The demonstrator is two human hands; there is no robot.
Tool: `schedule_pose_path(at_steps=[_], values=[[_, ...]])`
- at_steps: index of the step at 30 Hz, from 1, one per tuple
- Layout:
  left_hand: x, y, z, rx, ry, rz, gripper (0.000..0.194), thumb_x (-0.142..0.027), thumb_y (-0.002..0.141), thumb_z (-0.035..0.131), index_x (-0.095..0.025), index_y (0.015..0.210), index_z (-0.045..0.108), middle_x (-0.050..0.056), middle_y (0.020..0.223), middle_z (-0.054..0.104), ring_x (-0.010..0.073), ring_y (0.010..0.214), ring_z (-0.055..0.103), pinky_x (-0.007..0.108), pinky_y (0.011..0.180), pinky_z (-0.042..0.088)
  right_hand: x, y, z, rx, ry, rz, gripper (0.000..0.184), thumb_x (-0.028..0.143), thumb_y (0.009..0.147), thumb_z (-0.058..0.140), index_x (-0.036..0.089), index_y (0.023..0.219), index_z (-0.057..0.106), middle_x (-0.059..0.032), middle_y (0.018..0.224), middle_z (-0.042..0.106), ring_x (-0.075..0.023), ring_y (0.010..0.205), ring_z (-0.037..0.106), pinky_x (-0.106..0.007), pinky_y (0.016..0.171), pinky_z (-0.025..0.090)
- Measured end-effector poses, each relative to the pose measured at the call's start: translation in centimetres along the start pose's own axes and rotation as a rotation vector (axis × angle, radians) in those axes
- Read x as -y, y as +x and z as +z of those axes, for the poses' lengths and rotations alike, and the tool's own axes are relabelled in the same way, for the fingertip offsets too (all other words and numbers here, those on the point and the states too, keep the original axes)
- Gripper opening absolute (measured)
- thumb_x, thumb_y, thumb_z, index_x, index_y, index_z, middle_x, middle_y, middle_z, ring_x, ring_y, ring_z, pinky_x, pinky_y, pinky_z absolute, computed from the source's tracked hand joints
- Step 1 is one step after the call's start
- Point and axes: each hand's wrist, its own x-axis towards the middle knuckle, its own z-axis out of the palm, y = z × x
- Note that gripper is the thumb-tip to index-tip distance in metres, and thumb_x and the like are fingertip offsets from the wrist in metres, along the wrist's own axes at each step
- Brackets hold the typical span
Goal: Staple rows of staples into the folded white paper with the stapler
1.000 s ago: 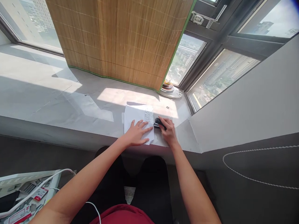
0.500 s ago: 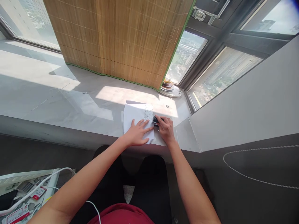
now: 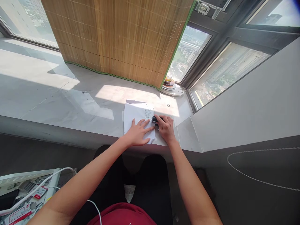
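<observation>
White paper sheets (image 3: 132, 114) lie on the window ledge in front of me, with a patch of small dark marks along their upper right part. My left hand (image 3: 138, 132) rests flat on the paper, fingers spread. A black stapler (image 3: 154, 119) is in my right hand (image 3: 166, 127), its front end at the paper's right edge. My fingers cover most of the stapler's body, and I cannot tell whether its jaws are pressed together.
Stacked plates (image 3: 170, 87) stand in the ledge's corner by the window. A bamboo blind (image 3: 117, 40) hangs over the back of the ledge (image 3: 58, 107). Loose staples (image 3: 168, 105) lie right of the paper. A white cart (image 3: 55, 179) with boxes and cables is at lower left.
My right hand has moved slightly left with the stapler, bringing its front end over the paper's right edge. The left hand stays on the paper. The camera view has shifted a little.
</observation>
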Motion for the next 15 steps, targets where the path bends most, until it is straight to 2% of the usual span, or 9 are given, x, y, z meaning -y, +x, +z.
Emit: schedule_pose_path(at_steps=[8, 15], values=[[-0.2, 0.1, -0.2, 0.044, 0.031, -0.006, 0.065, -0.05, 0.095, 0.063, -0.034, 0.157, 0.053, 0.015, 0.174, 0.032, 0.0468, 0.154, 0.033, 0.081, 0.119, 0.015, 0.1, 0.0, 0.0, -0.004, -0.045, -0.01, 0.052, 0.02, 0.103, 0.051, 0.038, 0.151, 0.06, -0.0087, 0.126, 0.067, -0.0319, 0.113, 0.054, -0.051, 0.109, 0.033], [-0.6, 0.1, -0.8, 0.101, 0.053, -0.024, 0.066, -0.052, 0.097, 0.058, -0.034, 0.159, 0.049, 0.014, 0.176, 0.025, 0.0443, 0.157, 0.028, 0.081, 0.119, 0.015, 1.4, 0.1, -0.1, 0.013, -0.263, -0.011, 0.046, 0.016, 0.104, 0.051, 0.036, 0.143, 0.066, -0.0076, 0.127, 0.069, -0.0284, 0.115, 0.053, -0.049, 0.106, 0.027]])
